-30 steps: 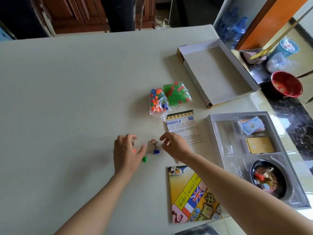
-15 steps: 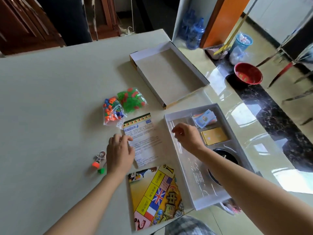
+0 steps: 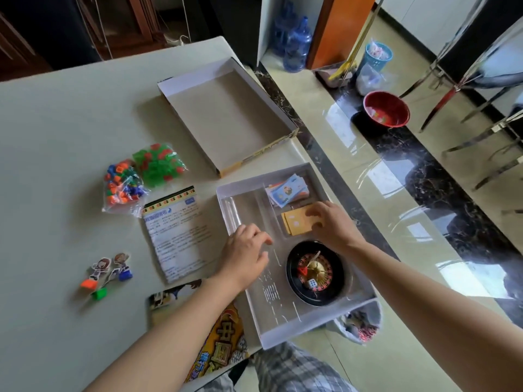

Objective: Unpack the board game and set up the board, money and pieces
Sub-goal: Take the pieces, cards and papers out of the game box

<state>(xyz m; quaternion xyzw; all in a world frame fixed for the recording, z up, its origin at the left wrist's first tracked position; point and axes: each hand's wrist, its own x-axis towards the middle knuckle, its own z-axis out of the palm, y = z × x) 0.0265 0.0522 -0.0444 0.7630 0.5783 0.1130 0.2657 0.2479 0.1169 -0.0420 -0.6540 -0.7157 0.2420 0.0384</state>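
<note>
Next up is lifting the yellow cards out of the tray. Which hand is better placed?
Right. The right hand lies on the yellow cards, fingers and thumb curled at their edge. The left hand rests on the clear insert of the tray, apart from them.

Right hand (image 3: 329, 224) on yellow cards (image 3: 297, 222), perhaps gripping, left hand (image 3: 244, 257) resting on game tray (image 3: 285, 332)

yellow cards (image 3: 297, 222) | black roulette wheel (image 3: 314, 271) | green houses bag (image 3: 158, 164) | red basin (image 3: 386, 108)
</note>
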